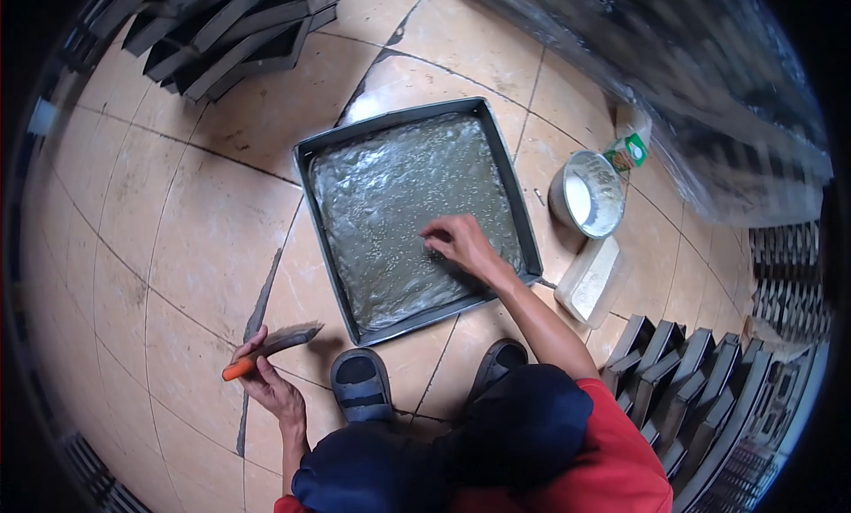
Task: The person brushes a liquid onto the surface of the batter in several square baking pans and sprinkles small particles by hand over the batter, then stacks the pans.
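On the tiled floor before me lies a square metal baking tray [332, 274] filled with greenish-grey dough or batter [399, 201], its glossy surface dotted with pale seeds like sesame. Above the tray's lower right part hovers my right hand [459, 244], fingers curled towards the thumb; whether seeds are between the fingertips cannot be told. To the left of the tray, my left hand [266, 380] holds a brush [286, 340] by its orange-tipped handle, bristles pointing right. Right of the tray stand a metal bowl [615, 207] with white contents and a clear plastic container [618, 274] holding pale seeds or grains.
Stacked metal trays [233, 41] stand at the upper left, more trays [691, 380] at the lower right. Clear plastic sheeting [718, 134] hangs at the upper right, near a green carton [628, 152]. My sandalled feet are close to the tray's near edge.
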The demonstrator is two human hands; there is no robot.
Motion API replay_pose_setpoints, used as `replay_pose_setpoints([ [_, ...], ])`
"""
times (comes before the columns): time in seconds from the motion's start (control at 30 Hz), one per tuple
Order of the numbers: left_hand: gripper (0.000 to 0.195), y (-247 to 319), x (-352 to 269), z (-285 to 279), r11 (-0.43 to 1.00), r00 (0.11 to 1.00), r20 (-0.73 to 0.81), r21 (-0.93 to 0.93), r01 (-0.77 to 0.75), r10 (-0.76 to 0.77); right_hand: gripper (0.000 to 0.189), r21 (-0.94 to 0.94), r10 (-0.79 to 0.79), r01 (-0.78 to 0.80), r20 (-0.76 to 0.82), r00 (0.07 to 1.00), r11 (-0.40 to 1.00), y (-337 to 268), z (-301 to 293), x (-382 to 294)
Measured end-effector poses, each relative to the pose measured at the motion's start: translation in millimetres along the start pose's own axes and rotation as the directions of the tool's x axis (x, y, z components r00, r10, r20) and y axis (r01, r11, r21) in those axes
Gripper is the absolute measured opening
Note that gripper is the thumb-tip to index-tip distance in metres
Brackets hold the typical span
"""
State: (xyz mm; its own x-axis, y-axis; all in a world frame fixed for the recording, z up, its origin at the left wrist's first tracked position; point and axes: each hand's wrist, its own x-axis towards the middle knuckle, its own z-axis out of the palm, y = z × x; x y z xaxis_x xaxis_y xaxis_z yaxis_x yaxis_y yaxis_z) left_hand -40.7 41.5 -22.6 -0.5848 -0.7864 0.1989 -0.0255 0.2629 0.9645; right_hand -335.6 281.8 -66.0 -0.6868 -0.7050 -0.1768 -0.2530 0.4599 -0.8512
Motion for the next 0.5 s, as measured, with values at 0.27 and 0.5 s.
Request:
replay_pose_setpoints([
  [0.27, 0.022, 5, -10, -10, 0.999, 1.0, 0.021, 0.04, -0.008, 0.007, 0.035, -0.495, -0.194, -0.109, -0.52, 0.832, 0.862, 67, -46, -109],
  [0.5, 0.024, 10, -10, 1, 0.996, 0.995, 0.05, -0.013, -0.084, 0.085, 0.065, -0.107, 0.178, -0.219, -0.302, 0.937, 0.97, 154, -75, -104],
])
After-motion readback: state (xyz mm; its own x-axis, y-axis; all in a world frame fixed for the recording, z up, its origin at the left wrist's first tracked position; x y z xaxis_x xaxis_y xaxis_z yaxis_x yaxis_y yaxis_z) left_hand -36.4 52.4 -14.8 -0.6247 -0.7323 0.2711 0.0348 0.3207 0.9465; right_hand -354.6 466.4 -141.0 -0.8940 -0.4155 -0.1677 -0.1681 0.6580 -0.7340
